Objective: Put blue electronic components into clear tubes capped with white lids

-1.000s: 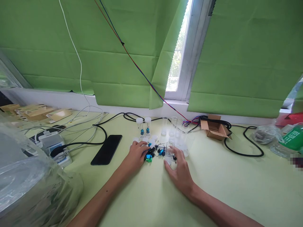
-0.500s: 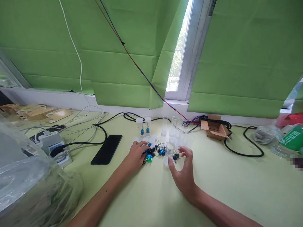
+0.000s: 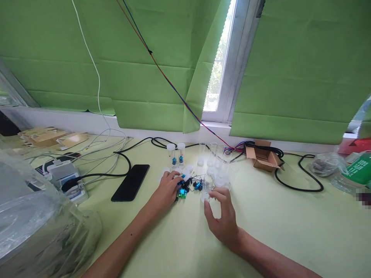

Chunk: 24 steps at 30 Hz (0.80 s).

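Observation:
My left hand [image 3: 166, 190] lies over the left side of a pile of small blue and black parts [image 3: 198, 186]. Its fingers are bent down into the pile, and whatever they pinch is hidden. A shiny green part [image 3: 182, 193] sits beside its fingertips. In front of the pile stands a clear tube [image 3: 208, 182] with a frosted base. My right hand [image 3: 222, 214] has its thumb and fingertips closed around the tube's lower part. Two capped tubes [image 3: 181, 154] with blue parts inside stand behind the left hand, with white caps [image 3: 189, 169] lying near them.
Several clear tubes [image 3: 213, 154] stand behind the pile on the right. A black phone [image 3: 130, 183] lies at left, near a power strip [image 3: 68, 179] with cables. An open cardboard box [image 3: 263, 158] is at back right. A large clear plastic bag [image 3: 37, 224] fills the left foreground.
My right hand has shifted slightly left and toward me, its thumb and fingers coming closer together at the tube. The left hand stays at the pile with a small finger movement.

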Each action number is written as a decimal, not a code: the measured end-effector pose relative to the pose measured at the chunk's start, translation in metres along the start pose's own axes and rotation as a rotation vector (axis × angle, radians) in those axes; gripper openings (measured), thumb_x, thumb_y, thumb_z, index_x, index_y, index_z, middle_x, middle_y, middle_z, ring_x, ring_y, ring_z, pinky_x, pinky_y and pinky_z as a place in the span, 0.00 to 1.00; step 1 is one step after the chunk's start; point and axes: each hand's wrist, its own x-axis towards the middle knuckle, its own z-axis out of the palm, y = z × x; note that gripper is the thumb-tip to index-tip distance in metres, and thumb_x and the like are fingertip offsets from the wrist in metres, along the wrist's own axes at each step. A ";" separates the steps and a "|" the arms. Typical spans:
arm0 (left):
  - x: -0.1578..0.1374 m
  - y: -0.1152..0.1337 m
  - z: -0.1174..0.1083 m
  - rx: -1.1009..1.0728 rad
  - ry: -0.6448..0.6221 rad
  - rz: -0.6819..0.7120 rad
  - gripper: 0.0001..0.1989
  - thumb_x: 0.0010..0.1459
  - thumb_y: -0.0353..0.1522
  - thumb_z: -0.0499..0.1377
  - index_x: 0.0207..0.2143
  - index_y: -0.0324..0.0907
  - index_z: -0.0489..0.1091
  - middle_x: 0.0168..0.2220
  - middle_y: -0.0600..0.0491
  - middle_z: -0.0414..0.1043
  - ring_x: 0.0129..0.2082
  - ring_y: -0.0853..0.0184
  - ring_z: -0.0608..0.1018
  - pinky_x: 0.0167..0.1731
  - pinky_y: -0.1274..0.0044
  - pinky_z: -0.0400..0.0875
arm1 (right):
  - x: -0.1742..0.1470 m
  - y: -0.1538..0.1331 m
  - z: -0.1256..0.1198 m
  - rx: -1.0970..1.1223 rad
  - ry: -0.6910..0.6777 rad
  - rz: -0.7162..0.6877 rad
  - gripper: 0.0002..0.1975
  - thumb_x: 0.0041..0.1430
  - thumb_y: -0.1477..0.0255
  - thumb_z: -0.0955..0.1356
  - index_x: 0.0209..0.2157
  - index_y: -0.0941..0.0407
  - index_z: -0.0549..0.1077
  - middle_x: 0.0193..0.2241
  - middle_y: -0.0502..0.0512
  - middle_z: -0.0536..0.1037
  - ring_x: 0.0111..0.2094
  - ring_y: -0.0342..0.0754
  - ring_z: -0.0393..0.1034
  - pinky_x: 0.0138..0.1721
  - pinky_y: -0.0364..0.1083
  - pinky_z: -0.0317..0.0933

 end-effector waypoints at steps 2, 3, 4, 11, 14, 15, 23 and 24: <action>0.000 0.001 -0.001 -0.011 0.023 0.000 0.15 0.60 0.25 0.50 0.43 0.45 0.73 0.50 0.45 0.69 0.50 0.54 0.66 0.47 0.60 0.68 | 0.000 -0.001 -0.001 0.030 -0.047 -0.043 0.15 0.60 0.82 0.63 0.47 0.53 0.63 0.35 0.56 0.68 0.37 0.51 0.66 0.36 0.52 0.66; 0.000 0.001 -0.002 -0.020 0.038 0.001 0.15 0.60 0.25 0.50 0.43 0.46 0.73 0.49 0.46 0.69 0.50 0.54 0.67 0.48 0.61 0.69 | 0.000 -0.001 -0.001 0.046 -0.072 -0.061 0.15 0.59 0.83 0.63 0.46 0.53 0.63 0.34 0.56 0.69 0.36 0.50 0.66 0.35 0.51 0.66; 0.000 0.002 -0.004 -0.029 0.056 0.001 0.15 0.60 0.26 0.51 0.43 0.46 0.73 0.48 0.46 0.68 0.50 0.55 0.67 0.48 0.61 0.69 | 0.000 -0.002 -0.001 0.060 -0.098 -0.076 0.15 0.59 0.83 0.63 0.46 0.53 0.64 0.34 0.56 0.69 0.35 0.50 0.65 0.35 0.50 0.66; 0.003 0.003 -0.023 -0.104 0.120 -0.090 0.14 0.66 0.34 0.45 0.50 0.46 0.65 0.46 0.48 0.65 0.43 0.62 0.73 0.43 0.69 0.70 | 0.003 -0.004 -0.002 0.072 -0.326 -0.142 0.11 0.59 0.83 0.62 0.40 0.54 0.67 0.27 0.54 0.71 0.29 0.47 0.64 0.28 0.46 0.59; 0.005 -0.001 -0.025 -0.086 0.160 -0.144 0.15 0.67 0.36 0.44 0.51 0.44 0.62 0.45 0.48 0.65 0.39 0.62 0.74 0.41 0.69 0.70 | 0.003 -0.004 -0.001 0.044 -0.343 -0.147 0.10 0.60 0.82 0.61 0.39 0.55 0.67 0.26 0.53 0.71 0.27 0.47 0.64 0.26 0.45 0.58; 0.005 -0.002 -0.024 -0.069 0.191 -0.163 0.15 0.67 0.36 0.44 0.51 0.44 0.62 0.45 0.48 0.66 0.40 0.61 0.73 0.41 0.69 0.69 | 0.002 -0.003 -0.001 0.036 -0.346 -0.145 0.10 0.61 0.82 0.61 0.39 0.55 0.67 0.26 0.53 0.71 0.27 0.46 0.65 0.26 0.45 0.58; 0.005 -0.011 -0.003 0.015 0.464 -0.289 0.13 0.66 0.34 0.44 0.48 0.42 0.63 0.46 0.43 0.67 0.47 0.53 0.67 0.50 0.59 0.62 | -0.001 0.003 0.002 -0.002 -0.386 -0.108 0.10 0.61 0.81 0.60 0.38 0.55 0.69 0.25 0.52 0.71 0.26 0.45 0.66 0.26 0.44 0.57; 0.005 -0.011 0.000 -0.010 0.484 -0.319 0.13 0.65 0.33 0.44 0.47 0.41 0.63 0.45 0.43 0.67 0.47 0.54 0.68 0.50 0.59 0.62 | -0.001 0.003 0.002 -0.003 -0.385 -0.108 0.10 0.61 0.81 0.60 0.38 0.55 0.69 0.25 0.52 0.71 0.26 0.45 0.66 0.26 0.44 0.57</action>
